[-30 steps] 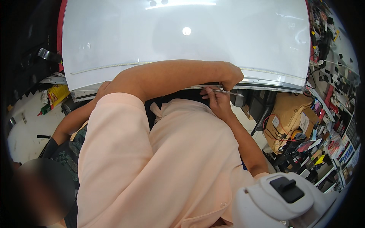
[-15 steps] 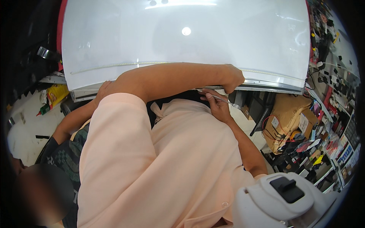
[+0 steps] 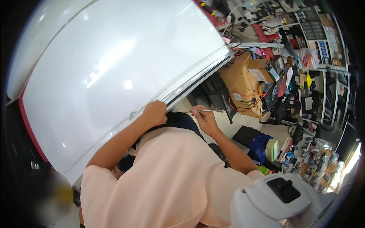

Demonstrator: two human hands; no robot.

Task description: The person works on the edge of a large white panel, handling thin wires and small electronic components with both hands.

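A large glossy white panel [image 3: 114, 60] lies in front of me, slanted across the view. A silver strip [image 3: 182, 85] runs along its near edge. My left hand [image 3: 154, 113] is closed at that edge, its fingers curled over it and their tips hidden. Just to the right, apart from the panel, my right hand [image 3: 204, 118] pinches a slim silver metal tool [image 3: 213, 110]. The tool points to the right; its exact kind is too small to tell.
On the right are a brown cardboard package [image 3: 241, 81] with red and black cables, a black stand [image 3: 216, 91], a blue bag [image 3: 259, 146] and crowded shelves [image 3: 323, 68]. A white device [image 3: 277, 201] is at the lower right. Another person is partly visible at lower left.
My view has turned to the right, so the panel now slants. My left hand remains at the near edge. The right hand, with the tool, has come out from beside the edge.
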